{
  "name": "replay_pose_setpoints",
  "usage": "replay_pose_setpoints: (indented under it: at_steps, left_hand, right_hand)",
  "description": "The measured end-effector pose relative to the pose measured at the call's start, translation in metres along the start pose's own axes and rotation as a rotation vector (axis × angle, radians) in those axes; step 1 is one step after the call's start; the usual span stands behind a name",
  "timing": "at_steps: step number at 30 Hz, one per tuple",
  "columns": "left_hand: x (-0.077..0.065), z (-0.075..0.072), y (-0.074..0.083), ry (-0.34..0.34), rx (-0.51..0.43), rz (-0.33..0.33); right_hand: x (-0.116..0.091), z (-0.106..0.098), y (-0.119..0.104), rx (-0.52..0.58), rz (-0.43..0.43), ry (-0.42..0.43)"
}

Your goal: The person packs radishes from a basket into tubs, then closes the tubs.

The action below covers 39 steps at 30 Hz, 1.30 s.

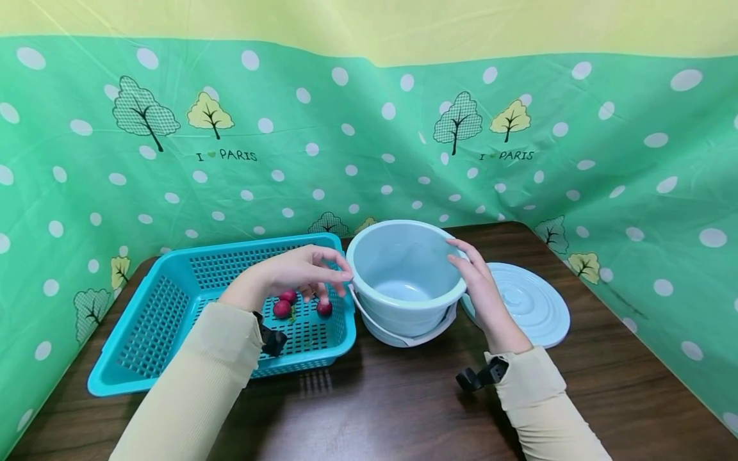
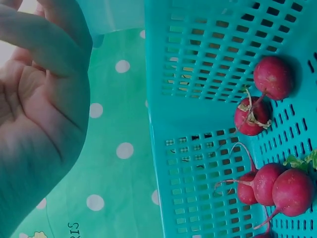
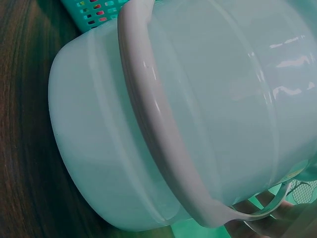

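A pale blue bucket [image 1: 403, 320] stands upright on the table with its top uncovered and its handle [image 3: 158, 124] hanging down at the front. My right hand [image 1: 481, 288] holds the bucket's right rim, with fingertips over the inner side. On the opposite side, my left hand [image 1: 302, 272] has loosely bent fingers, its thumb and index tips at the left rim; whether they press on it is unclear. Beneath the left hand, several red radishes [image 2: 292, 192] lie in a blue plastic basket [image 1: 167, 378], some with bits of green leaf.
A round pale blue lid [image 1: 533, 307] lies on the brown table [image 1: 403, 403] right of the bucket, partly behind my right hand. The basket stands close to the bucket's left side. A green dotted cloth [image 1: 357, 128] hangs behind and around the table.
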<state>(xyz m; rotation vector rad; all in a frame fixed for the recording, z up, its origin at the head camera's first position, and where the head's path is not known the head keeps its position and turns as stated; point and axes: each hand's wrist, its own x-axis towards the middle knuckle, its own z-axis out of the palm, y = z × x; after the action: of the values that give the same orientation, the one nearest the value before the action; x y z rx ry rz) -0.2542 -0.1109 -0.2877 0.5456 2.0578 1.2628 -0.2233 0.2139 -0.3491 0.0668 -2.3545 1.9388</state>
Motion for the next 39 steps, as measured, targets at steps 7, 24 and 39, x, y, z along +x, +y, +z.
replay_pose_setpoints:
  at_steps: [7,24,39]
  left_hand:
    - [0.0001,0.0001,-0.0013,-0.029,0.001,-0.022]
    - [0.0005,-0.0012,-0.0032,-0.05,-0.004,-0.041]
    - [0.0018,0.0002,-0.0055,-0.077,0.002,-0.055]
  right_hand:
    - [-0.0013,0.0008,-0.0004,0.0,-0.002,0.003]
    - [0.0,0.0013,0.001,0.002,-0.007,0.003]
    - [0.0007,0.0008,0.0017,0.003,-0.009,0.006]
